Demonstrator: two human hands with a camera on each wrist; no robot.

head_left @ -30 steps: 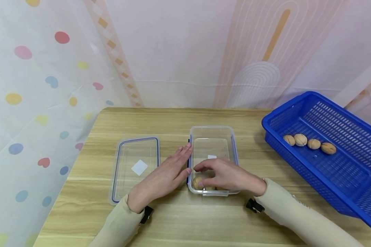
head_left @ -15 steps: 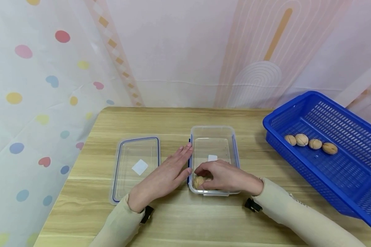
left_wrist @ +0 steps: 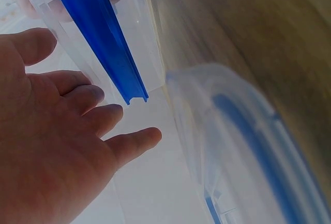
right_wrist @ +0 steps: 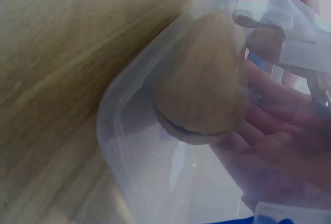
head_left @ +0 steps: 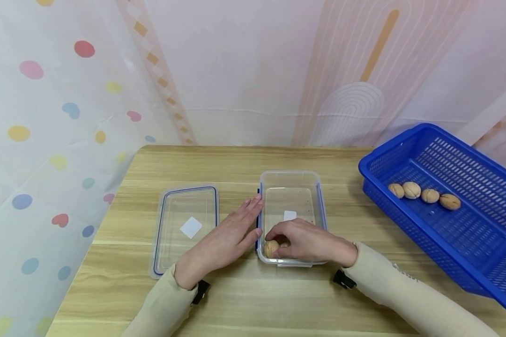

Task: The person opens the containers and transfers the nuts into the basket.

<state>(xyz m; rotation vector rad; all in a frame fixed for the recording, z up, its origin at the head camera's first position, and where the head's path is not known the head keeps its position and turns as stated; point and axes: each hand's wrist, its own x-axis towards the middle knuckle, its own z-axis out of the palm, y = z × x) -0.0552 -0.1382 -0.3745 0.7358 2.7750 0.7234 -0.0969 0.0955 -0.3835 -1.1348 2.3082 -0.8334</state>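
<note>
A clear plastic food container (head_left: 290, 174) with blue side clips stands without its lid on the wooden table. Flat against its left side, my left hand (head_left: 223, 245) touches the wall with fingers straight; the left wrist view shows its palm beside a blue clip (left_wrist: 106, 43). My right hand (head_left: 309, 239) reaches down inside the front end, thumb and fingers curled around a walnut (head_left: 271, 248) at the front left corner. Through the clear wall, the right wrist view shows a large walnut (right_wrist: 204, 84) close up, with the right hand's fingers behind it.
The container's clear lid (head_left: 189, 206) with a blue seal lies at left, partly behind the left hand. At right a blue plastic basket (head_left: 405, 229) holds several walnuts (head_left: 430, 196) along its near left side. A patterned curtain (head_left: 253, 70) hangs behind the table.
My right hand has settled slightly lower in the container, and its fingers have closed in on the walnut at the corner. The left hand stays against the container's side.
</note>
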